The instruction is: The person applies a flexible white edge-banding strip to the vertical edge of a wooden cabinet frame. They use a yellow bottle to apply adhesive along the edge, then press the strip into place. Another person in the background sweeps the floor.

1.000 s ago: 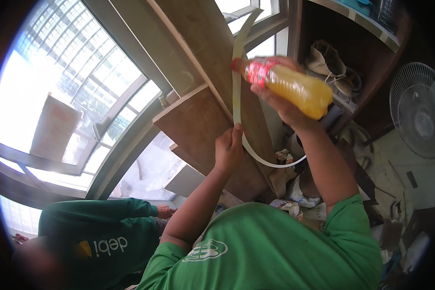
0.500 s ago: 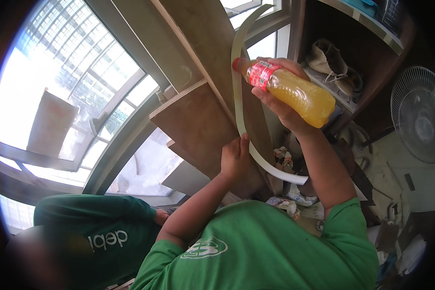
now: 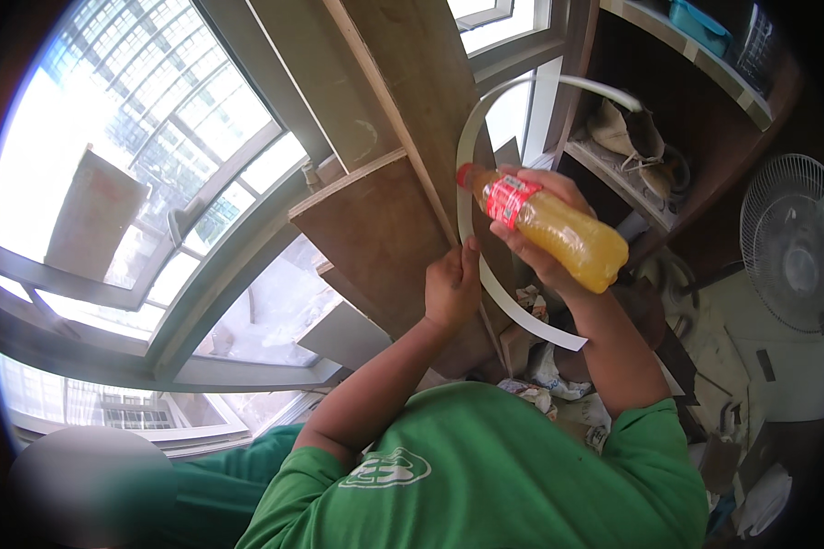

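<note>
A thin, whitish flexible strip (image 3: 525,320) curves in a large open loop. My left hand (image 3: 454,285) is closed on its left side, with the thumb pointing up along it. In my right hand (image 3: 542,261) is a clear plastic bottle (image 3: 572,236) of yellow-orange liquid, with a red label and red cap. The fingers wrap round it, and it lies tilted with the cap toward the upper left. That cap overlaps the strip just above my left hand; whether they touch I cannot tell. The strip's lower end comes near my right forearm.
Brown wooden boards (image 3: 366,215) stand ahead beside a large window (image 3: 201,128). On the right are a dark shelf unit (image 3: 677,55) holding shoes (image 3: 627,137), and a fan (image 3: 790,242). Crumpled scraps (image 3: 558,377) litter the floor. Another person in green (image 3: 229,480) is at lower left.
The strip's upper end has swung over to the right and down, closing the curve. My right hand and the bottle have dropped a little. The other person has moved lower at the left.
</note>
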Demonstrator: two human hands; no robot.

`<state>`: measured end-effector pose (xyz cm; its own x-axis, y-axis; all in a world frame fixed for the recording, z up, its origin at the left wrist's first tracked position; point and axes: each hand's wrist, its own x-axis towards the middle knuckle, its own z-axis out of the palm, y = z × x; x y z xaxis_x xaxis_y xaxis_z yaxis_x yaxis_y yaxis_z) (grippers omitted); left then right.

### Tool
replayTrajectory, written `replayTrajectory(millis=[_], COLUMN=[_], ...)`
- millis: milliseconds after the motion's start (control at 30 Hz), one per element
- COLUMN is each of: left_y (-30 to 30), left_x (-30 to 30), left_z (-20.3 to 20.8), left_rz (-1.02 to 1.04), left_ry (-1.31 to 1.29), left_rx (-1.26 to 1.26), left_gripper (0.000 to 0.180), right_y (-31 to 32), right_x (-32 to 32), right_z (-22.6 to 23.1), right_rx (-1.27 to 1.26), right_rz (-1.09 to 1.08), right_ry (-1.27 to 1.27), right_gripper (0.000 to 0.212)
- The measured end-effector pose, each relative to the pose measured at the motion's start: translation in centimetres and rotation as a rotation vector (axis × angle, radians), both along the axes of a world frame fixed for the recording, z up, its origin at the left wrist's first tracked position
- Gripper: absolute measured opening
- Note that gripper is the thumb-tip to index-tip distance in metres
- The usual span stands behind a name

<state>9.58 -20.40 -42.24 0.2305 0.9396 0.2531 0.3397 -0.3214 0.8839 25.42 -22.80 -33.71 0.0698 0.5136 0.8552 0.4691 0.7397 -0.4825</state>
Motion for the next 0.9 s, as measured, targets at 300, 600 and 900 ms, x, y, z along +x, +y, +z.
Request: replayTrajectory(millis=[300,600,900], left_y=[-0.3,-2.1,-0.1], left_x=[-0.3,-1.9,0.2], left_z=[0.1,-0.8,1.2], left_rz=[0.001,-0.194,-0.113], left_ry=[-0.095,0.096,-0.042], left_rx=[-0.134,-0.151,-0.157], left_gripper=[0.043,0.048,0.046], right_y=[0.0,1.7,3.1], right_x=[0.1,0.5,1.3], right_z=[-0.2,3.2,6.4], right_rx=[0.054,0.049,0.075], right_rz=[-0.051,-0.018,-0.038], right_ry=[-0.074,0.001,0.031], right_gripper=[0.058,0.056,0.054])
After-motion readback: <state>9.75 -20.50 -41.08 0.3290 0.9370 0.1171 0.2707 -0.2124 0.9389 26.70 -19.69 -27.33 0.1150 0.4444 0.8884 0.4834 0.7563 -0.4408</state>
